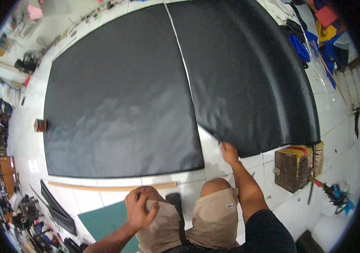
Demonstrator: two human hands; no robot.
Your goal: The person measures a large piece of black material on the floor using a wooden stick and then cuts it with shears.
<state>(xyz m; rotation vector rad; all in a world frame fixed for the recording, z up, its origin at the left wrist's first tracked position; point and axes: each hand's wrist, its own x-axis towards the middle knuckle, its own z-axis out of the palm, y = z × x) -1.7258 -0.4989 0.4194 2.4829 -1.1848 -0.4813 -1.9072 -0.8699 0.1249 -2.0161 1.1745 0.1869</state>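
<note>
Two large pieces of black sheet material, smooth and slightly glossy like leatherette, lie side by side on a white tiled floor. A narrow white gap runs between the left sheet (pixel 112 105) and the right sheet (pixel 234 76). My right hand (pixel 229 153) is closed on the near left corner of the right sheet. That corner is lifted and folded back, so a wedge of floor shows beside it. My left hand (pixel 140 209) rests on my left knee, fingers bent but apart, with nothing in it.
A thin wooden strip (pixel 112 188) lies in front of the left sheet, near a green mat (pixel 102 221). A worn block-like box (pixel 290 170) stands at the right sheet's near right corner. A small can (pixel 40 125) is by the left edge. Clutter lines both sides.
</note>
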